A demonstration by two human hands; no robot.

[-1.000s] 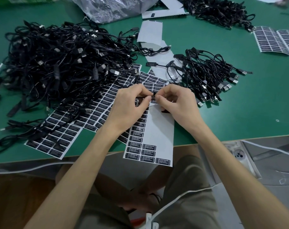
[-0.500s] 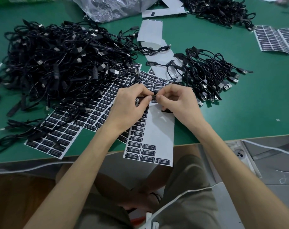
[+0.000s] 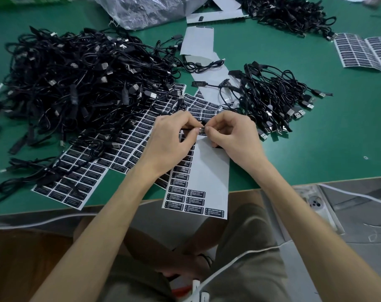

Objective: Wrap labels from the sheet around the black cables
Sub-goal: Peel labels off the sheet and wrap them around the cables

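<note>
Head view: my left hand (image 3: 172,140) and right hand (image 3: 230,136), fingertips meeting, both pinching one black cable (image 3: 188,129) and its label (image 3: 202,132) above the part-used label sheet (image 3: 209,171) on the green table (image 3: 315,149); large cable heap (image 3: 76,83) left, smaller heap (image 3: 272,101) right.

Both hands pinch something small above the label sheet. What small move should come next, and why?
Probably roll the small black label flat around the thin black cable. The left hand and right hand both pinch them at one spot over the white backing sheet, so the wrap looks unfinished.
</note>
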